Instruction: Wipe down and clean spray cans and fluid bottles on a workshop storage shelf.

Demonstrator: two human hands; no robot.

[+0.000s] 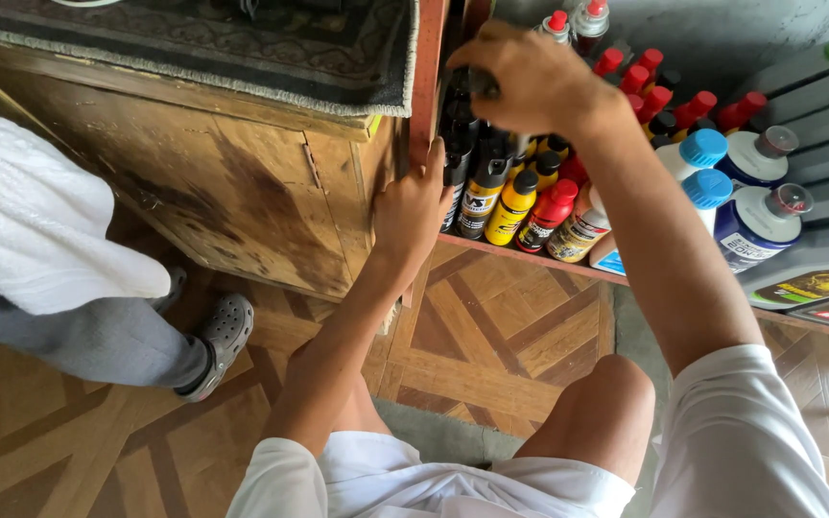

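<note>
White shorts and my knee sit closest. I judge I'm picking from the shelf: right hand curled shut around 1 dark bottle among the bottles, left hand flat, open against the wooden cabinet. Lifting calls for clearing neighbouring caps.
</note>
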